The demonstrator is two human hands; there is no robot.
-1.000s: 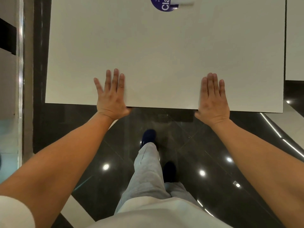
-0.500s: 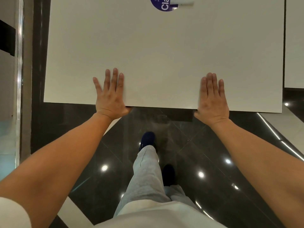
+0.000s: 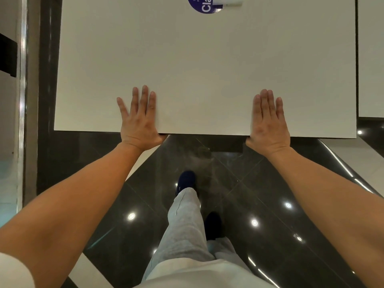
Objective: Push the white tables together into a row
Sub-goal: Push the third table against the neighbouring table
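Note:
A white table (image 3: pixel 207 69) fills the upper middle of the head view. My left hand (image 3: pixel 138 119) lies flat on its near edge at the left, fingers spread on top and thumb hooked under the rim. My right hand (image 3: pixel 268 121) lies the same way on the near edge at the right, fingers together. A second white table (image 3: pixel 372 59) stands at the right, and only a thin dark gap separates the two. Its near edge sits a little farther from me than the near edge of the table I hold.
A purple round sticker (image 3: pixel 204 5) and a white slip lie at the table's far middle. A shiny metal strip and wall (image 3: pixel 22 100) run along the left. My legs and dark shoes (image 3: pixel 186 180) stand on glossy black floor tiles.
The table under my hands has slid away from me, so its near edge is closer to level with the right-hand table's near edge. Both hands keep their places on the rim.

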